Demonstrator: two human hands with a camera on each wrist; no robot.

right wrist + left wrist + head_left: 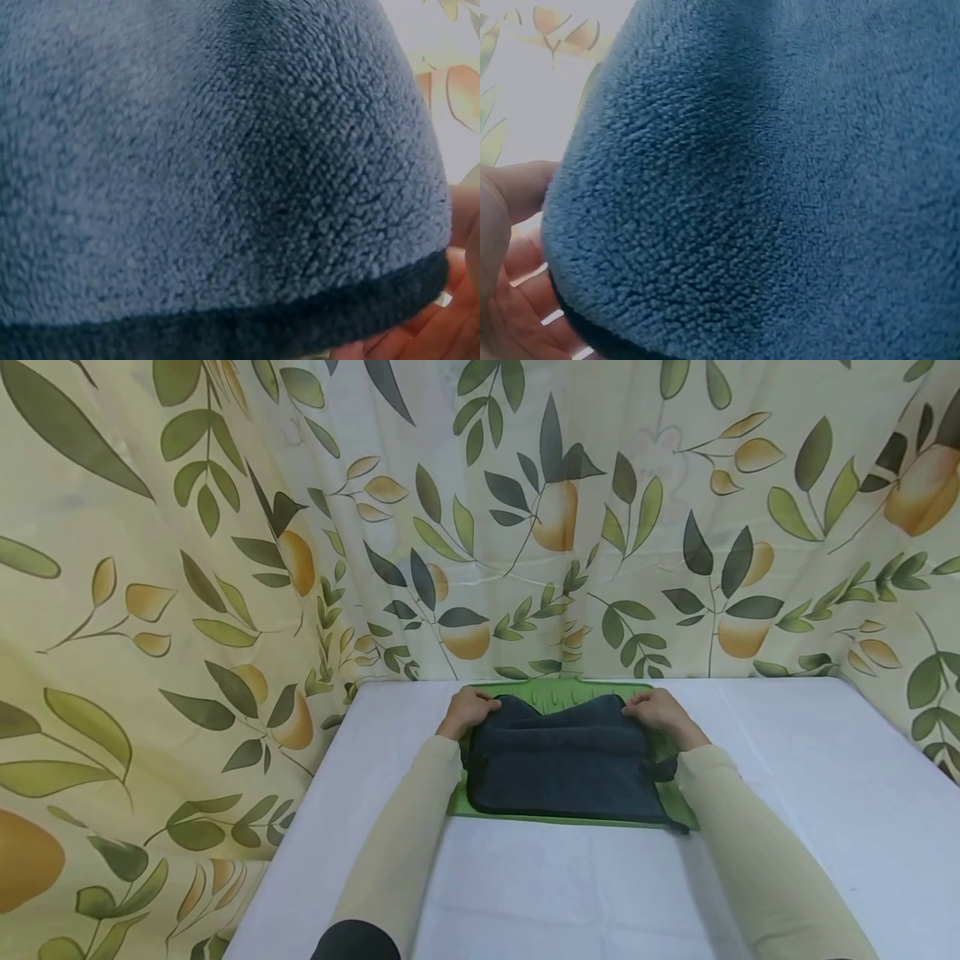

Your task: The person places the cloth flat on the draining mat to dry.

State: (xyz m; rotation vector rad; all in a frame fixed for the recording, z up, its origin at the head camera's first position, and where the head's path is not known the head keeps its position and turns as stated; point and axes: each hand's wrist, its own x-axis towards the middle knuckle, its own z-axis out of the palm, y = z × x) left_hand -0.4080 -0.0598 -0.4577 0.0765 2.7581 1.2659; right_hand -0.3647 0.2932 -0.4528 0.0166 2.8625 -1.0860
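Note:
A dark blue-grey plush towel (562,772) with a darker edging is spread over a green mat (558,693) with a raised pattern along its far side. My left hand (467,708) pinches the towel's far left corner, and my right hand (663,713) pinches the far right corner. The far edge sags between them. In the left wrist view the thumb and fingers (532,292) sit at the rounded corner. From the right wrist, the pile of the towel (225,187) fills most of the picture, with fingertips partly hidden behind its edge.
The mat rests on a table with a white cover (525,885), near its far edge. Behind and to the left hangs a curtain (480,527) printed with leaves and fruit. A small strip of the towel's edge (678,827) pokes past the mat's near right side.

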